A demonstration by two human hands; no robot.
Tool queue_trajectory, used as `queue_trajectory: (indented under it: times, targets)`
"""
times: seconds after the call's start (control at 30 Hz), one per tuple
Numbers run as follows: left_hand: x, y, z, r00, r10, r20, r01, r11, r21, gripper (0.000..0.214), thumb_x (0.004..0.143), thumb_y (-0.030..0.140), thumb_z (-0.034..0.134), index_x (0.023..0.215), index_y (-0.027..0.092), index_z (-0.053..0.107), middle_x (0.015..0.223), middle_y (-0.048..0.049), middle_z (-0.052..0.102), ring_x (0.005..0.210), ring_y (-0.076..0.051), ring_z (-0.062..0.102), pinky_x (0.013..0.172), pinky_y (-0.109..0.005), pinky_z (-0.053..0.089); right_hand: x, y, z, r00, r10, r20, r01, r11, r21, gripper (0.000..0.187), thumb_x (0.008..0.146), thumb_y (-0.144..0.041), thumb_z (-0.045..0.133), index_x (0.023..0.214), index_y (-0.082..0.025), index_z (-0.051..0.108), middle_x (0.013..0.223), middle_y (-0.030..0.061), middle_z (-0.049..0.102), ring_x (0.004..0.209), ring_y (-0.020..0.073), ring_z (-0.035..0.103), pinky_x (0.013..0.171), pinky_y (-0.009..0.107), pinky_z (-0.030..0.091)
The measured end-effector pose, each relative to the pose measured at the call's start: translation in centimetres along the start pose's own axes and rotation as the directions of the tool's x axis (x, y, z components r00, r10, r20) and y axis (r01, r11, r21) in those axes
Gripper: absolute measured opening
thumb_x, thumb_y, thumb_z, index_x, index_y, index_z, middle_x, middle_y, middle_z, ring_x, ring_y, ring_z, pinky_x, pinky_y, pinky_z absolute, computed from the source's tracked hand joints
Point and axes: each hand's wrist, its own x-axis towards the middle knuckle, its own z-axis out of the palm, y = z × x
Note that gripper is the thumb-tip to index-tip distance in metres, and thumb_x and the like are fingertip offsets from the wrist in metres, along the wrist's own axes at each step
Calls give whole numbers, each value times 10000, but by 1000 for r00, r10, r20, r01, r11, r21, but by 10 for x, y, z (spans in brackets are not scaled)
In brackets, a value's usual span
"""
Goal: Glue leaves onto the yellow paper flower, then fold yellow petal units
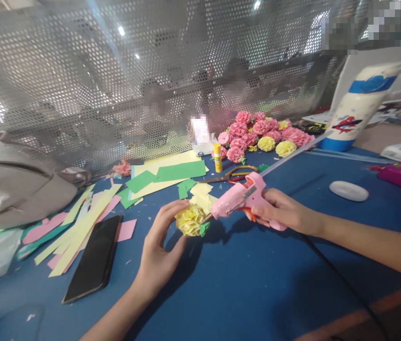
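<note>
Between the fingers and thumb of my left hand (163,244) is a yellow paper flower (189,219) with a small green paper leaf (205,229) on its right side. My right hand (281,208) grips a pink hot glue gun (238,195) by its handle, fingers around the orange trigger. The gun's metal nozzle points down and left, at the flower's edge beside the leaf; whether it touches, I cannot tell. A long clear glue stick (293,155) sticks out of the gun's back.
Pink and yellow paper flowers (250,135) are heaped at the back. Scissors (227,177), a yellow glue stick tube (217,158) and green paper (181,171) lie before them. A phone (95,258) and paper strips (86,227) are left; a bottle (362,106) and white mouse (349,191) right.
</note>
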Motion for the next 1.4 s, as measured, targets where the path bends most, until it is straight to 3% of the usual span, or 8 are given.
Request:
queue_trajectory:
  times: [0.17,0.9,1.13,1.4]
  targets:
    - [0,0,1,1000,4,2,-4,1000,0,432,931,115,551,1318,308,555,1365,-74,537,1330,-250,492,1125,-426,424,0,-2,1,1000,-2,-5,2,1000,3,530,897,-654,596,825,-129,617,546,-40,465,397,49,371,365,209,238]
    - [1,2,2,999,-34,-31,32,997,-63,389,928,178,613,1300,289,581,1358,-81,550,1340,-261,479,1130,-414,421,0,-2,0,1000,-22,-9,21,1000,-8,535,902,-661,582,843,-129,610,546,-38,470,403,57,373,381,218,249]
    - [1,1,2,987,-155,-33,147,975,-168,435,902,264,692,1316,269,557,1351,-81,577,1246,-245,582,1090,-395,464,-1,-1,-1,999,-31,-42,31,1000,-2,490,925,-610,587,861,-126,627,501,-42,448,448,87,423,430,224,306]
    - [3,6,3,948,-304,98,319,908,-272,480,875,425,710,1270,195,564,1247,-117,692,1096,-277,698,924,-394,582,-2,-5,2,994,-61,-89,64,997,33,490,934,-619,565,847,-138,612,561,-36,434,463,79,384,439,233,291]
